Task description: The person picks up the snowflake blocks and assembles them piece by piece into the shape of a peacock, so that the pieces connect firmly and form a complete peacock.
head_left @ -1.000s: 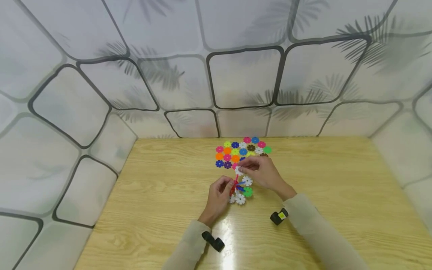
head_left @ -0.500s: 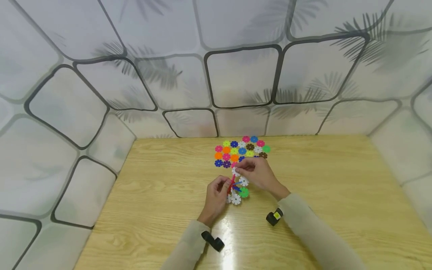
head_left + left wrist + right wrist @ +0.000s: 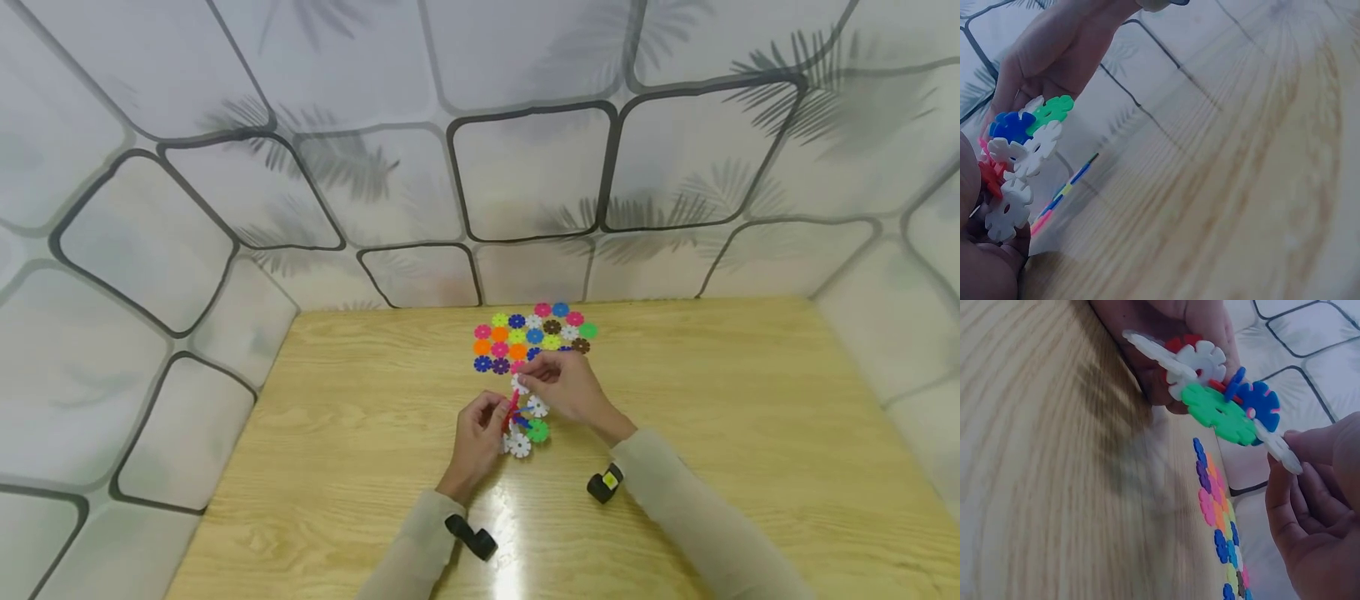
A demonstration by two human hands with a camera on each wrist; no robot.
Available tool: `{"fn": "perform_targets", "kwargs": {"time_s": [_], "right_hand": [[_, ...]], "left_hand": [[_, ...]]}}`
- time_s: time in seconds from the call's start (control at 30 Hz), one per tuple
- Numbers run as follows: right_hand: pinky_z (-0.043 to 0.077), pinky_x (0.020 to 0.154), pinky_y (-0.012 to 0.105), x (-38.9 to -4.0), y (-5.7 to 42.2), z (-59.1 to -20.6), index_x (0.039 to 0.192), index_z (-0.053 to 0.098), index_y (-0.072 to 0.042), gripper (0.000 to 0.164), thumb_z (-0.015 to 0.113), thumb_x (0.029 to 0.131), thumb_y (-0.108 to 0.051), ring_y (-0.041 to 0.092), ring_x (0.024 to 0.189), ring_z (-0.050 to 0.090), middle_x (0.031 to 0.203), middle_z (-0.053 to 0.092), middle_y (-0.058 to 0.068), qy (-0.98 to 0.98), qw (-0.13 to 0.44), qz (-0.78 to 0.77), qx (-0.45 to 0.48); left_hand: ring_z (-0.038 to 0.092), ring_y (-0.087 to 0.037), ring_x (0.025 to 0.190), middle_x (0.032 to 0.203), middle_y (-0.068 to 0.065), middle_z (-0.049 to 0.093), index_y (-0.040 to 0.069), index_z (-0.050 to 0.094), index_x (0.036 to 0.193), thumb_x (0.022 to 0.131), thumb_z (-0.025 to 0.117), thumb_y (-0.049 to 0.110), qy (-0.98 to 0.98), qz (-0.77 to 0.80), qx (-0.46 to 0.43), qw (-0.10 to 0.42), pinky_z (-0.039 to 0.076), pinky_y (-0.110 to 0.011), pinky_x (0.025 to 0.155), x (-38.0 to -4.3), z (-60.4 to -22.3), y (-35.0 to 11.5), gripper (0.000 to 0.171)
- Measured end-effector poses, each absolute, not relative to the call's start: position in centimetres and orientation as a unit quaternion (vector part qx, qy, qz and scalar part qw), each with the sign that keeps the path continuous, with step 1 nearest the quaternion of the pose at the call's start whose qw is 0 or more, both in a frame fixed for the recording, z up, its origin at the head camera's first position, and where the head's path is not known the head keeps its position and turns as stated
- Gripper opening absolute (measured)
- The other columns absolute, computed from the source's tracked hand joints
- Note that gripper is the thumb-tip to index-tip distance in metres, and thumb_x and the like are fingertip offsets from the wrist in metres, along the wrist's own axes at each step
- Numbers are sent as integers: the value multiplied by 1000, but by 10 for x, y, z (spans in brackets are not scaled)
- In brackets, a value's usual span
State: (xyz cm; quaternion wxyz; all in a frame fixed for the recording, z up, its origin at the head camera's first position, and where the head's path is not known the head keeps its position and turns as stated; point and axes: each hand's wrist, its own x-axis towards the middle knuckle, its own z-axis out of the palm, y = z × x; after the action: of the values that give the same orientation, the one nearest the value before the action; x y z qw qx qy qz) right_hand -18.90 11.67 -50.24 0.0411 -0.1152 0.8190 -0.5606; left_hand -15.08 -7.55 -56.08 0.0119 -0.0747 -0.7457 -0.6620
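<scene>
Joined discs (image 3: 538, 431) are pinched by left hand (image 3: 474, 435) and right hand (image 3: 573, 387) (partly hiding loose discs (image 3: 517, 337)).

pale walls (image 3: 532, 179), dark rounded outlines (image 3: 609, 167), grey palm fronds (image 3: 360, 171), wood-grain tabletop (image 3: 337, 433), bright glare (image 3: 506, 575)

A pale grey wall (image 3: 375, 67) with dark rounded outlines (image 3: 611, 162) and palm fronds (image 3: 795, 87) lines the far, left and right edges of a yellowish wood-grain surface (image 3: 697, 392).

No readable text, no legible labels, brands, numbers or signs
</scene>
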Motion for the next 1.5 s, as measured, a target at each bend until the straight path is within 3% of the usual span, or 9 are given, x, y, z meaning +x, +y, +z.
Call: {"fn": "perform_targets", "kwargs": {"time_s": [0.3, 0.5, 0.83, 1.5], "right_hand": [[62, 73, 22, -182, 107, -504, 104, 79, -4, 6, 78, 99, -7, 16, 81, 72, 102, 82, 13, 812, 24, -578, -77], [62, 75, 21, -183, 110, -500, 106, 78, -2, 6, 77, 100, -5, 14, 83, 72, 102, 81, 13, 820, 39, -560, -109], [62, 77, 21, -186, 109, -505, 107, 78, -3, 9, 77, 100, -8, 14, 85, 73, 103, 81, 13, 815, 36, -565, -120], [63, 76, 22, -185, 113, -502, 105, 80, -6, 8, 80, 100, -12, 14, 84, 76, 105, 83, 11, 808, 32, -581, -98]], "left_hand": [[60, -9, 89, 103, -19, 71, -4, 71, 106, 112, 59, 8, -749, -660, -66, 8, 50, -18, 79, -152, -561, -78, 19], [60, -10, 90, 103, -18, 70, -4, 71, 106, 112, 58, 7, -748, -660, -69, -2, 49, -18, 82, -151, -561, -78, 18], [58, -8, 86, 100, -19, 69, -6, 71, 104, 112, 58, 5, -744, -663, -77, 12, 48, -17, 77, -150, -562, -79, 18], [61, -7, 91, 108, -20, 71, -6, 70, 110, 112, 58, 7, -738, -672, -67, -5, 51, -17, 81, -154, -563, -77, 18]]}}
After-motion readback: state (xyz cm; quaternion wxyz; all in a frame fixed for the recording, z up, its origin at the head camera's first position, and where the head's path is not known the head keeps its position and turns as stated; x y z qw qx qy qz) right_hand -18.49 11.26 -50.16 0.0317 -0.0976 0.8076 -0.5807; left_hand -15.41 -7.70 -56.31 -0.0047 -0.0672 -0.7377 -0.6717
